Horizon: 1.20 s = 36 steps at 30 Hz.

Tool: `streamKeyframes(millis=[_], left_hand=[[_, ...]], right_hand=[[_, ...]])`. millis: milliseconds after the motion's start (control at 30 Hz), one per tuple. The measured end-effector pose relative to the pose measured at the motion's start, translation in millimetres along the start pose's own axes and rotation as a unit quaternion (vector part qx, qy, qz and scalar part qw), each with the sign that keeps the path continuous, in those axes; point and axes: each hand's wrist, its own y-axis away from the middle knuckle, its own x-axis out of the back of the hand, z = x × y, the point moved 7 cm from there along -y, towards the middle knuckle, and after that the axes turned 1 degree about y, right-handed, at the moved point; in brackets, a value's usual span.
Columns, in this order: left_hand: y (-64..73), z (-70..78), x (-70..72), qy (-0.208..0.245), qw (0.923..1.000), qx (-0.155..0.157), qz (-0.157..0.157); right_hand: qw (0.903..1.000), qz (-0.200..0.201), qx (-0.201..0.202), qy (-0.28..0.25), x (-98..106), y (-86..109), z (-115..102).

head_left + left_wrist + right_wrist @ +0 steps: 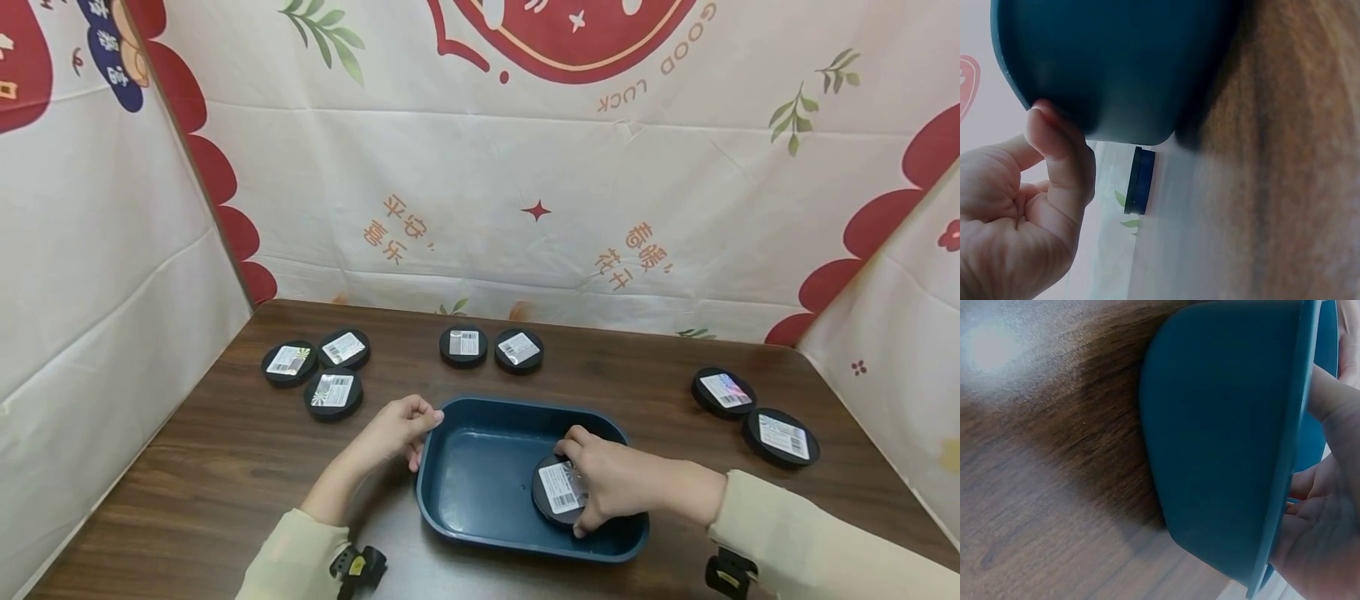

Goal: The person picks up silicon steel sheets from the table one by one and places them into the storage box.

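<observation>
A dark blue tray (480,483) sits on the wooden table in front of me. My left hand (397,429) holds its far left corner, and the left wrist view shows the thumb (1047,125) against the rim. My right hand (618,475) reaches inside the tray and grips a round black flat container (558,490) with a white barcode label facing up. This container lies in the right half of the tray, partly covered by the fingers. In the right wrist view the tray wall (1222,425) hides the container and the fingertips.
Three similar black containers (333,393) cluster at the far left. Two more (518,351) stand side by side behind the tray, and another pair (782,437) lies at the right. A printed white cloth (480,167) walls off the back and sides of the table (225,467).
</observation>
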Motion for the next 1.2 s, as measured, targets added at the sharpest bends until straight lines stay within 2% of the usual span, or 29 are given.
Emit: streamKeyframes(millis=[433,1200], left_hand=[[1.5,-4.4,-3.9,0.005,1.0,-0.001,0.0],[0.1,-2.2,-0.8,0.011,0.9999,-0.005,-0.004]], right_hand=[[0.9968,0.0,-0.01,0.079,-7.4,-1.9,0.2],[0.9924,0.042,0.009,0.115,-6.0,2.7,-0.1]])
